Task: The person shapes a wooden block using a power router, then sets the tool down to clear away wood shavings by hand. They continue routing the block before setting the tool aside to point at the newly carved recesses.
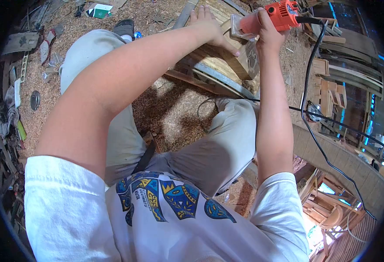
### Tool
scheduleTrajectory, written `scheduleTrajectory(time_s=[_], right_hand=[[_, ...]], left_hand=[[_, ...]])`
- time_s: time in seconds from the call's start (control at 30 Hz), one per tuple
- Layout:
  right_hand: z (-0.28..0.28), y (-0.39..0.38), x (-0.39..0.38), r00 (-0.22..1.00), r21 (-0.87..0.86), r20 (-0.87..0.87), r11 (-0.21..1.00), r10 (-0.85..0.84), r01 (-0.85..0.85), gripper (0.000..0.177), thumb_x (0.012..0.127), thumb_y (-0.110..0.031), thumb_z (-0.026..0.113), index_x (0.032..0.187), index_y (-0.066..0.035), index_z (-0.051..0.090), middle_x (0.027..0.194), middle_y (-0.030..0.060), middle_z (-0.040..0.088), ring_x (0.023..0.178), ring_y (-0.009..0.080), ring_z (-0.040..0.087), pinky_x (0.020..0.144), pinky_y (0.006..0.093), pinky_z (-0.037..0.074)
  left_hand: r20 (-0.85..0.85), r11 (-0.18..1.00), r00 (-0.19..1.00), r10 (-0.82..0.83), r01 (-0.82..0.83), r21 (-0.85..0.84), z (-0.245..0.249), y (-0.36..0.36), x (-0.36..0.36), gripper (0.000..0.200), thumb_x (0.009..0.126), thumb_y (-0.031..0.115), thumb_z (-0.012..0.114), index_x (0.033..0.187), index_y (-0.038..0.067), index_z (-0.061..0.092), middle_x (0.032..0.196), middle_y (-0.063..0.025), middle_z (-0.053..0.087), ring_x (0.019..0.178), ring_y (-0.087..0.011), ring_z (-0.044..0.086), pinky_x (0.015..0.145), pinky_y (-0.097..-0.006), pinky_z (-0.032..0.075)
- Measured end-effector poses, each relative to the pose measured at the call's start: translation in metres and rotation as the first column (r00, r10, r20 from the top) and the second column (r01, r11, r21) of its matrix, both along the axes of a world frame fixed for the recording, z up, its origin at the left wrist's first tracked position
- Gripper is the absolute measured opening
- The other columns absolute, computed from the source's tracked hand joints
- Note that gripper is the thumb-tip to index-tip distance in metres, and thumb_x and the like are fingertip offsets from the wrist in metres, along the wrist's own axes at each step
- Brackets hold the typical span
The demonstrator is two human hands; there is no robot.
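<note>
My right hand (271, 35) is wrapped around the body of a red trim router (282, 15) with a clear base (237, 27). The base is at the edge of a thick wooden board (240, 59); its bit is hidden. To the left, my left hand (209, 29) lies on the board with fingers spread and thumb stretched toward the near edge. Beneath is a low wooden support with a grey strip (222, 77) along its side.
A black power cord (317, 43) runs from the router down the right side. Wood shavings (174, 115) cover the ground between my legs. Timber pieces (349, 70) are stacked at right. A round metal lid-like disc (35, 100) and scraps lie at left.
</note>
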State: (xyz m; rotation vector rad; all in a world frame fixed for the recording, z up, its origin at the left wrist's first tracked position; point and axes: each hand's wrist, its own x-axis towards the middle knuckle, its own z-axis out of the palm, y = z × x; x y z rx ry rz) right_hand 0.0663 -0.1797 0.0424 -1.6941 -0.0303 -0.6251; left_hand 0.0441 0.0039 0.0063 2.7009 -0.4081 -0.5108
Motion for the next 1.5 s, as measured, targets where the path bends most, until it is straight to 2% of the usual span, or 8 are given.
scheduleTrajectory(time_s=[0.17, 0.23, 0.47, 0.67, 0.73, 1.03, 1.27, 1.5], right_hand=[[-0.002, -0.004, 0.000, 1.000, 0.040, -0.002, 0.999, 0.002, -0.002, 0.071, 0.073, -0.009, 0.095, 0.131, -0.008, 0.054, 0.117, 0.0040, 0.065, 0.102, 0.0169, 0.067, 0.089, 0.0352, 0.056], [-0.002, -0.005, 0.001, 1.000, 0.028, -0.008, 1.000, 0.009, -0.009, 0.070, 0.073, -0.009, 0.095, 0.130, -0.008, 0.054, 0.117, 0.0042, 0.065, 0.102, 0.0168, 0.067, 0.089, 0.0353, 0.056], [0.001, -0.008, -0.005, 1.000, -0.011, -0.004, 0.999, 0.031, -0.031, 0.066, 0.075, -0.010, 0.094, 0.127, -0.009, 0.054, 0.112, 0.0037, 0.066, 0.097, 0.0164, 0.068, 0.087, 0.0348, 0.057], [0.001, -0.008, -0.008, 1.000, 0.037, -0.019, 0.999, 0.023, -0.023, 0.063, 0.076, -0.011, 0.094, 0.127, -0.008, 0.056, 0.110, 0.0031, 0.067, 0.094, 0.0162, 0.068, 0.085, 0.0342, 0.057], [0.001, -0.011, -0.008, 0.998, 0.013, -0.041, 0.999, 0.037, -0.037, 0.062, 0.076, -0.011, 0.094, 0.126, -0.008, 0.057, 0.110, 0.0029, 0.068, 0.094, 0.0160, 0.068, 0.085, 0.0341, 0.057], [0.003, -0.015, -0.012, 0.999, -0.005, -0.023, 1.000, 0.027, -0.027, 0.046, 0.077, -0.010, 0.091, 0.114, -0.007, 0.063, 0.101, 0.0013, 0.070, 0.086, 0.0141, 0.068, 0.080, 0.0326, 0.056], [0.004, -0.019, -0.012, 0.999, -0.054, -0.029, 0.998, 0.015, -0.016, 0.043, 0.078, -0.011, 0.091, 0.111, -0.007, 0.064, 0.099, 0.0009, 0.069, 0.084, 0.0137, 0.067, 0.079, 0.0322, 0.055], [0.008, -0.014, -0.019, 0.998, -0.002, -0.058, 1.000, 0.012, -0.013, 0.043, 0.079, -0.011, 0.091, 0.112, -0.007, 0.064, 0.100, 0.0011, 0.070, 0.085, 0.0138, 0.067, 0.079, 0.0328, 0.055]], left_hand=[[-0.005, 1.000, 1.000, -0.010, 0.010, 0.010, -0.001, 0.000, 0.001, 0.173, 0.047, 0.101, 0.074, 0.163, -0.016, 0.018, 0.175, -0.0305, 0.012, 0.164, -0.0420, 0.008, 0.132, -0.0558, 0.011], [0.010, 1.000, 1.000, -0.003, 0.003, -0.004, -0.003, 0.000, 0.001, 0.172, 0.045, 0.102, 0.073, 0.164, -0.011, 0.024, 0.175, -0.0318, 0.009, 0.164, -0.0450, 0.004, 0.131, -0.0577, 0.007], [-0.007, 1.000, 1.000, -0.009, 0.009, 0.004, -0.002, -0.001, 0.001, 0.172, 0.045, 0.101, 0.075, 0.165, -0.011, 0.021, 0.175, -0.0322, 0.009, 0.164, -0.0457, 0.004, 0.131, -0.0580, 0.006], [-0.009, 1.000, 1.000, -0.009, 0.009, 0.000, -0.002, -0.001, 0.001, 0.173, 0.045, 0.101, 0.075, 0.165, -0.011, 0.020, 0.175, -0.0319, 0.009, 0.164, -0.0456, 0.004, 0.131, -0.0569, 0.007], [0.003, 1.000, 1.000, -0.007, 0.007, -0.008, 0.000, 0.000, 0.000, 0.175, 0.045, 0.102, 0.073, 0.162, -0.016, 0.020, 0.174, -0.0327, 0.013, 0.164, -0.0439, 0.009, 0.132, -0.0550, 0.011], [0.002, 1.000, 1.000, -0.004, 0.004, -0.018, -0.009, -0.003, 0.005, 0.176, 0.043, 0.102, 0.074, 0.164, -0.013, 0.017, 0.175, -0.0312, 0.010, 0.164, -0.0433, 0.008, 0.133, -0.0493, 0.010], [-0.026, 1.000, 1.000, -0.014, 0.014, -0.003, -0.006, -0.003, 0.005, 0.177, 0.044, 0.102, 0.074, 0.165, -0.013, 0.016, 0.175, -0.0315, 0.009, 0.164, -0.0431, 0.008, 0.133, -0.0494, 0.009], [-0.021, 0.999, 1.000, -0.011, 0.010, -0.041, -0.009, -0.002, 0.006, 0.176, 0.045, 0.100, 0.076, 0.165, -0.013, 0.015, 0.175, -0.0320, 0.008, 0.164, -0.0439, 0.006, 0.133, -0.0498, 0.008]])
